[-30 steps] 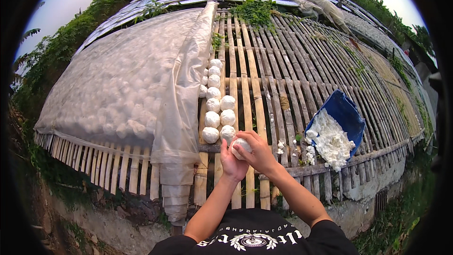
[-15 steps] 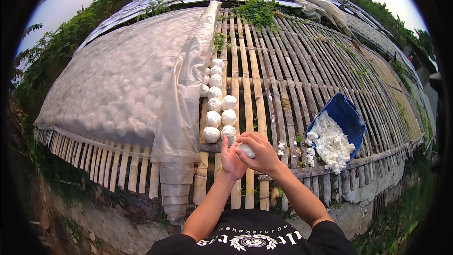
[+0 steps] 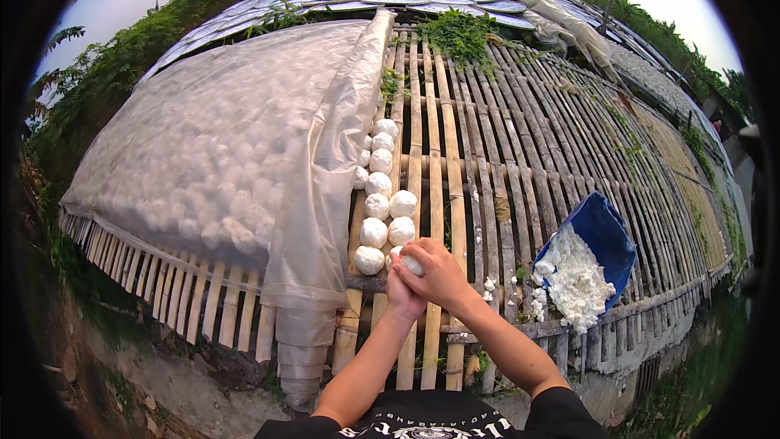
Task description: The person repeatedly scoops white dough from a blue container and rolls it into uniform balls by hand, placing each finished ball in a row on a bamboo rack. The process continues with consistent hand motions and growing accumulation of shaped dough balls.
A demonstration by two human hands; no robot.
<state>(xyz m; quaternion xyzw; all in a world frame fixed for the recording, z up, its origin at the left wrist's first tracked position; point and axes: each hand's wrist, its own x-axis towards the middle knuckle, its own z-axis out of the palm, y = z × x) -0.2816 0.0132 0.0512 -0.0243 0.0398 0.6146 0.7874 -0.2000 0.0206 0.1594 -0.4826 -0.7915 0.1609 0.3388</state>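
In the head view, I see a translucent plastic sheet point(image 3: 203, 130) over pale round lumps across the left of the frame, its folded edge beside rows of white balls point(image 3: 374, 233) near centre. Bamboo slats point(image 3: 455, 349) fill the middle and right. At lower right, a blue container point(image 3: 599, 223) lies with white crumbly material point(image 3: 575, 280) spilling out. The hands partly block my sight of the rows' near end. At lower centre, the right hand point(image 3: 439, 275) curls over one white ball point(image 3: 413, 266), the left hand point(image 3: 405, 297) cupping it from below, forearms converging from the lower edge.
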